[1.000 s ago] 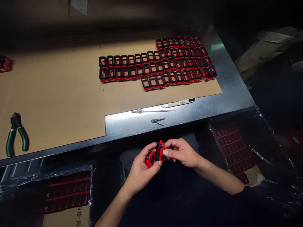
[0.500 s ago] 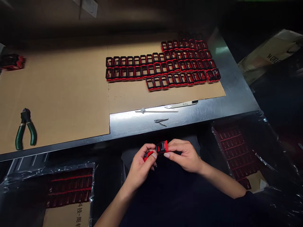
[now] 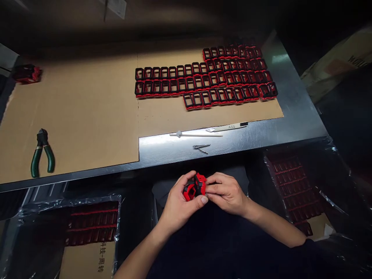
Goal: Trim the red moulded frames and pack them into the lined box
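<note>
Round it comes: half a second ago the upper piece [image 3: 201,183] lay sideways between the two hands, and now it stands more upright, close beside the lower piece [image 3: 189,192], with the left thumb reaching in beneath it. Both pieces are red and black, and both are up off the counter [image 3: 247,140], just in front of its near edge. Fingertip work on that upper piece seems to be the step in hand, and as I read it, the next move calls for a steady left hold and careful fingers on the red side. Left hand [image 3: 180,200] first: its grip is narrow, curled around the lower piece, index finger up by the top of the upper one, thumb tip near its bottom. Over to the right hand [image 3: 228,192]: fingers bunched close, tips up against the red side; pinching or merely pressing, I can't tell, the contact is partly hidden. Beyond them, rows of similar pieces [image 3: 207,80] sit on cardboard [image 3: 93,112] spread over the counter.
</note>
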A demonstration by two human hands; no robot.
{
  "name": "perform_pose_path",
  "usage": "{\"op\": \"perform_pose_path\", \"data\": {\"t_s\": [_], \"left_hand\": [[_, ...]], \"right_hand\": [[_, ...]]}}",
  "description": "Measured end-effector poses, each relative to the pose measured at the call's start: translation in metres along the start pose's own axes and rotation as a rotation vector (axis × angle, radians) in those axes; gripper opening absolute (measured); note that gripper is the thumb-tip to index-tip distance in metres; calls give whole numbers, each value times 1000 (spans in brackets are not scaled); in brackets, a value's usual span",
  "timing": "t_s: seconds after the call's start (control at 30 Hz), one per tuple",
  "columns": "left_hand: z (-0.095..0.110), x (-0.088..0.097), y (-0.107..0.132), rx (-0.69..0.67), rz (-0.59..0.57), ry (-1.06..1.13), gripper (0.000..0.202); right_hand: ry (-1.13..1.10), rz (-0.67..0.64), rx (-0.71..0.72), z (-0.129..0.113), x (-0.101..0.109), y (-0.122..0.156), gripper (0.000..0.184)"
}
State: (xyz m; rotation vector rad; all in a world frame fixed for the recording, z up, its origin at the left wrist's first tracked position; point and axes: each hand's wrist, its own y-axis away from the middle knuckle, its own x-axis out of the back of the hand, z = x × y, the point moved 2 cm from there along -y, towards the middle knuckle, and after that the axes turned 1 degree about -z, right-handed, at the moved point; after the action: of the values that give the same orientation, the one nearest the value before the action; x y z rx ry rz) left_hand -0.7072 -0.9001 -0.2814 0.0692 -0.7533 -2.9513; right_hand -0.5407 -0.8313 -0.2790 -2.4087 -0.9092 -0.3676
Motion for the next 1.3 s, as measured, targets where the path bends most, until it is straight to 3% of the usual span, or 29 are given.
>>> {"op": "perform_pose_path", "data": {"t_s": [0.13,0.3,0.5,0.83,1.1,1.23,1.3], "left_hand": [[-3,-2,0,-93,41,-24,76],[-6,1,3,-373,107,-201,64],[-2,1,5,-690,118,-450,68],[3,-1,5,-832,86,-573,75],[1,-2,5,-812,71,-620,81],[0,-2,5,-802,74,-645,86],[-1,-1,5,-811,80,-659,89]], "right_hand": [[-26,-15,-39,0,1,0,14],[-313,-18,-164,0,6,1,25],[-460,1,-286,2,9,1,12],[-552,6,-381,4,8,2,17],[-738,-24,-528,10,4,5,24],[-743,38,-636,15,-2,7,31],[-708,93,-656,18,-3,7,43]]}}
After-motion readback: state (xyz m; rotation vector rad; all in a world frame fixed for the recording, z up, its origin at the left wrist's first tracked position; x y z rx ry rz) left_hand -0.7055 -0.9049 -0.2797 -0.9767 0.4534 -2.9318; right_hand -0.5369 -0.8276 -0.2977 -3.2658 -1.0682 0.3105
